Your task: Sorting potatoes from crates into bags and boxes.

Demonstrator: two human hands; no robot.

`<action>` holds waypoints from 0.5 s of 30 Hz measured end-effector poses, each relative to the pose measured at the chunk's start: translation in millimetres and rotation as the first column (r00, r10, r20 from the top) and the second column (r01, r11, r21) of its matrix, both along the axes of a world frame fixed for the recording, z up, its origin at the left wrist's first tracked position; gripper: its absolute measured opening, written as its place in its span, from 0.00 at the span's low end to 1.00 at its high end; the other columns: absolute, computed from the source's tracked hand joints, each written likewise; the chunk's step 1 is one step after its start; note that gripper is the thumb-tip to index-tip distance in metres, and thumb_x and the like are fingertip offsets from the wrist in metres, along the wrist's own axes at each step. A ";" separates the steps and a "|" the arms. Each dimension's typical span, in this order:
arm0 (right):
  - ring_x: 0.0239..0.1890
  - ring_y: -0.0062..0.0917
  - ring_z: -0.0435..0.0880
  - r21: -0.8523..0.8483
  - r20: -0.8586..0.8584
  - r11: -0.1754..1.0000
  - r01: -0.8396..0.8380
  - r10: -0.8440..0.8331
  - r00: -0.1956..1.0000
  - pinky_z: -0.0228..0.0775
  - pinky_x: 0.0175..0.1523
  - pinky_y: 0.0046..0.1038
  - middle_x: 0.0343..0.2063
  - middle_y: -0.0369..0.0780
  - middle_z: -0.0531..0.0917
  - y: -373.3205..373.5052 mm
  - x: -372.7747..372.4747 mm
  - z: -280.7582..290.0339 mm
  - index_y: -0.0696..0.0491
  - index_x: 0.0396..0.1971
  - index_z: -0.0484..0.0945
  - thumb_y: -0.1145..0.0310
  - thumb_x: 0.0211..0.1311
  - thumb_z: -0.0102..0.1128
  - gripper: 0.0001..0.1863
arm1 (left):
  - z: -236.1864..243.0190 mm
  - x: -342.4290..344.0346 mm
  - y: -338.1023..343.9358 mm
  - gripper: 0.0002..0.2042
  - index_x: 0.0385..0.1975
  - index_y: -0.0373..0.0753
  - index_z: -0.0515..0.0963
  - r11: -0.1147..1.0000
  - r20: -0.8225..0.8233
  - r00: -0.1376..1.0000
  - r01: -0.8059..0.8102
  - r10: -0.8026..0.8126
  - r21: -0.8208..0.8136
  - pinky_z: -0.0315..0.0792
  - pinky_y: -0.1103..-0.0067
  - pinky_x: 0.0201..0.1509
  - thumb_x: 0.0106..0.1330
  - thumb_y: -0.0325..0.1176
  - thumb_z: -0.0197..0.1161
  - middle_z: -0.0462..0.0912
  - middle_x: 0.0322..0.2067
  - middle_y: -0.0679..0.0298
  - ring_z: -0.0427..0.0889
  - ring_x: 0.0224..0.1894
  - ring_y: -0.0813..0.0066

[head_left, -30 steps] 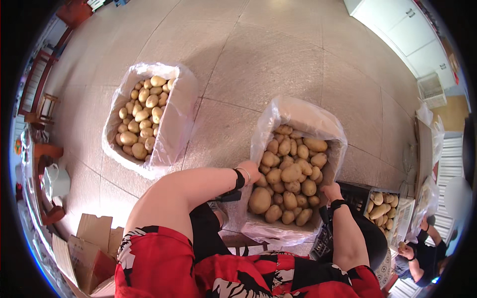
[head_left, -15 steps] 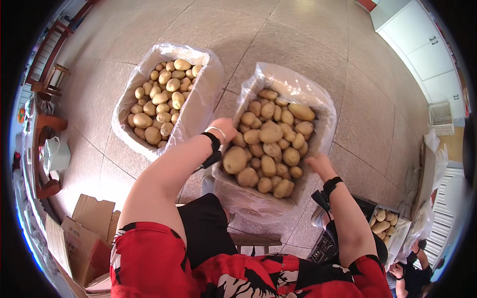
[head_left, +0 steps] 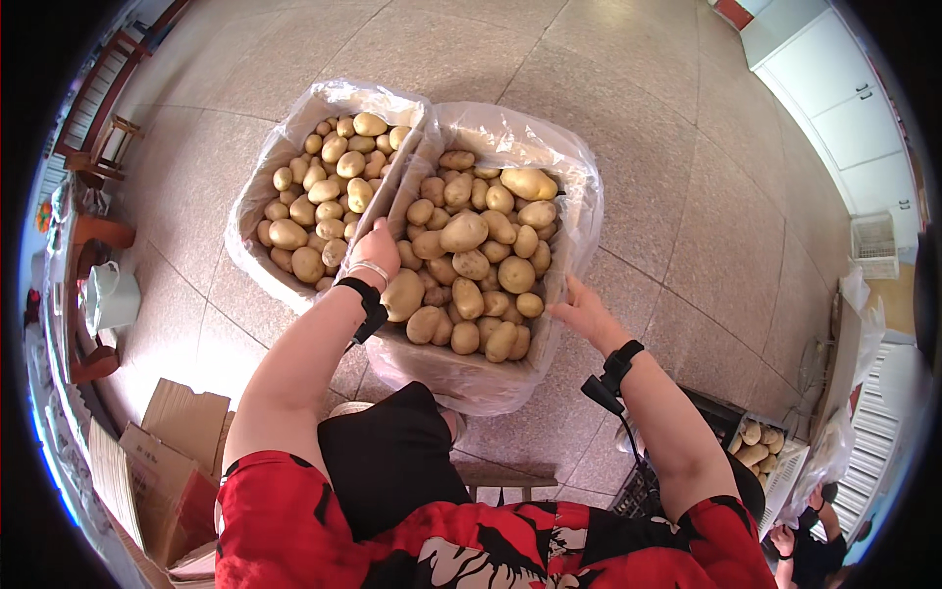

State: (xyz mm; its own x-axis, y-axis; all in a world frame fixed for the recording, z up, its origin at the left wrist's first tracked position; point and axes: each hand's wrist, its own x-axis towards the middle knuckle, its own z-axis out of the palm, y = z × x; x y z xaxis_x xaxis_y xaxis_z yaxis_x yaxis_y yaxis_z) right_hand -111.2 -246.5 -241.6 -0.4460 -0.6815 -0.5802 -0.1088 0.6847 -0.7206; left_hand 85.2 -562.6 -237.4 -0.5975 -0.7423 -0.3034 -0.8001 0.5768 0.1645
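Note:
A plastic-lined cardboard box (head_left: 471, 378) full of potatoes (head_left: 463, 233) is in front of me, its left side against a second lined box (head_left: 378, 101). That second box holds smaller-looking potatoes (head_left: 332, 191). My left hand (head_left: 378, 253) is closed on the left rim of the nearer box, close to where the two boxes meet. On the opposite side, my right hand (head_left: 586, 314) grips the right rim, with its fingers partly hidden by the plastic. Both wrists carry black straps with a small device.
Opened cardboard (head_left: 182, 427) lies at the lower left, below a pale bucket (head_left: 113, 297). To my right are a white crate of potatoes (head_left: 758, 447) and a black crate (head_left: 638, 491). Another person (head_left: 824, 535) is at the lower right. White cabinets (head_left: 834, 98) line the right side.
The nearer box has moved left and slightly away from me, between both hands, closing the gap to the second box. The second box has barely moved.

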 end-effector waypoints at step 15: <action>0.33 0.20 0.79 -0.229 0.063 0.950 0.215 -0.206 0.977 0.73 0.38 0.24 0.42 0.43 0.79 92.9 52.6 137.0 0.58 0.56 0.65 0.63 0.55 0.62 0.30 | -61.1 133.4 63.4 0.22 0.35 0.29 0.75 0.935 -0.214 0.911 -0.328 0.352 0.138 0.70 0.58 0.45 0.59 0.46 0.50 0.78 0.32 0.38 0.77 0.39 0.40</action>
State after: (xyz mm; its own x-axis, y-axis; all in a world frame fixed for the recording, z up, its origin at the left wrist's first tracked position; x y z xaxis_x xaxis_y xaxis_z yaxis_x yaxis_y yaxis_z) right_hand -58.6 -153.6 -104.6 -0.5747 -0.6926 -0.4360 0.0500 0.5020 -0.8634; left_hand 218.7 -499.2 -298.4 -0.3765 -0.8868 -0.2679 -0.8775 0.2486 0.4102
